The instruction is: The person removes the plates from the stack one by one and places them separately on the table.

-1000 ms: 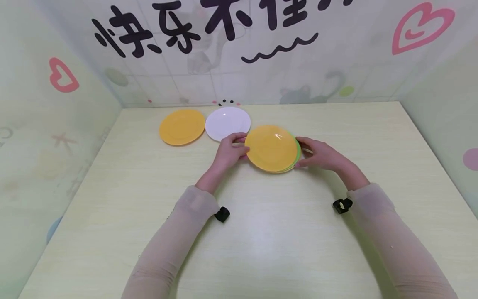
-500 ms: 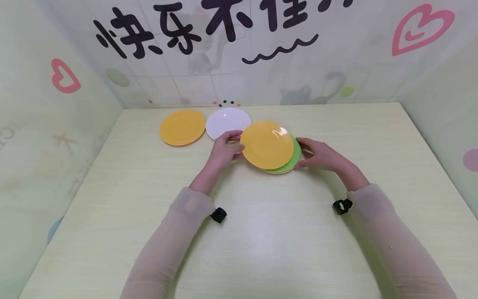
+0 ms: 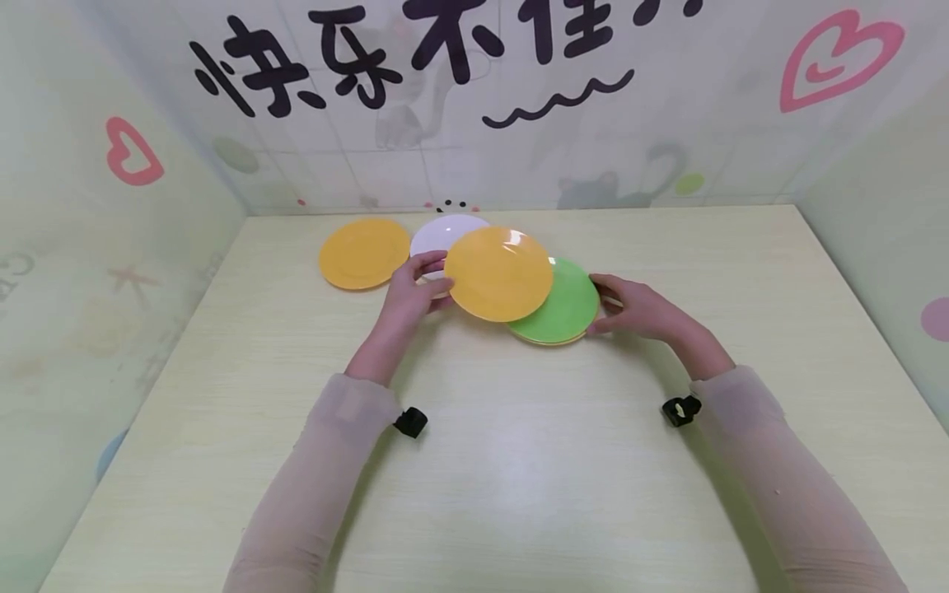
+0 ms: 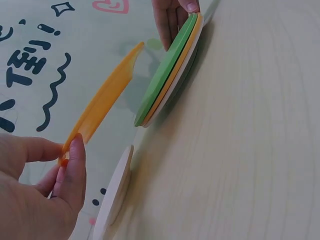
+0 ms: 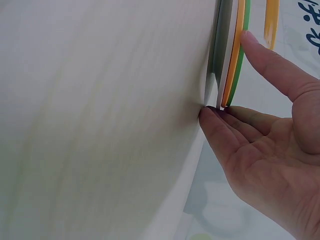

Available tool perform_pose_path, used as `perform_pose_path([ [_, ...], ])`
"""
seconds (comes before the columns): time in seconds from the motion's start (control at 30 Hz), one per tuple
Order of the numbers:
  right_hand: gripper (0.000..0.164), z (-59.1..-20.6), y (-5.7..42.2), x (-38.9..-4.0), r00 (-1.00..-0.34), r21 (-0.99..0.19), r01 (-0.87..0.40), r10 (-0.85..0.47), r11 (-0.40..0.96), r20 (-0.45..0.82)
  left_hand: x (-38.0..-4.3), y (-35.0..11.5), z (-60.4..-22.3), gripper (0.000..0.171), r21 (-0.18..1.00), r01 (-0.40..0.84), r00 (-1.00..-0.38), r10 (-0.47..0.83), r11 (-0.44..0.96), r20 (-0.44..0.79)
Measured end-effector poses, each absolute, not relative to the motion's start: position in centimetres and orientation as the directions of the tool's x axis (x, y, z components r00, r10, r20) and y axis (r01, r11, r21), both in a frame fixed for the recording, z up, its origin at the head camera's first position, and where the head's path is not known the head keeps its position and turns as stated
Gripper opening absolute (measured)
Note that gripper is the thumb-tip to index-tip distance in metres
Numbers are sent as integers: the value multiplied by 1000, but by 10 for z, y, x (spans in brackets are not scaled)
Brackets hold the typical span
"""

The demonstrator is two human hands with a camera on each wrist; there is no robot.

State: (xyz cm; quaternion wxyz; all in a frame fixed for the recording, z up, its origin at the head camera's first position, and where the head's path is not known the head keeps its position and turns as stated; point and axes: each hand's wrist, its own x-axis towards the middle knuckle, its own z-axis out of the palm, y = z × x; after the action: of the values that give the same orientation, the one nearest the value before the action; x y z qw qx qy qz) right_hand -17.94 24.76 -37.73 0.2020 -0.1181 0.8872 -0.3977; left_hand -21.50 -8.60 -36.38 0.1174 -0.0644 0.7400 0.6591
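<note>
My left hand pinches the left rim of an orange plate, thumb on one side and fingers on the other. In the left wrist view this orange plate is raised and tilted, apart from the stack. A stack of plates, with a green plate on top, sits to its right; an orange and a white plate show below the green one in the left wrist view. My right hand holds the stack's right edge. The right wrist view has the thumb at the green rim and fingertips at the lower edge.
A white plate, partly covered by the lifted plate and left hand, lies near the back wall. Left of it is another orange plate. Printed walls enclose the pale wooden table at the back and sides.
My left hand has lifted the top orange plate off the stack and carried it left and slightly back, uncovering the green plate. My right hand has stayed at the stack.
</note>
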Motion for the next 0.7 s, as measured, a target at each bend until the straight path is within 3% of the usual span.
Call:
perform_pose_path([
  [0.7,91,-375,245,-178,-891,-741,-39,-358,671,-278,-218,-139,-353,52,969,-247,-968,-57,25,-245],
])
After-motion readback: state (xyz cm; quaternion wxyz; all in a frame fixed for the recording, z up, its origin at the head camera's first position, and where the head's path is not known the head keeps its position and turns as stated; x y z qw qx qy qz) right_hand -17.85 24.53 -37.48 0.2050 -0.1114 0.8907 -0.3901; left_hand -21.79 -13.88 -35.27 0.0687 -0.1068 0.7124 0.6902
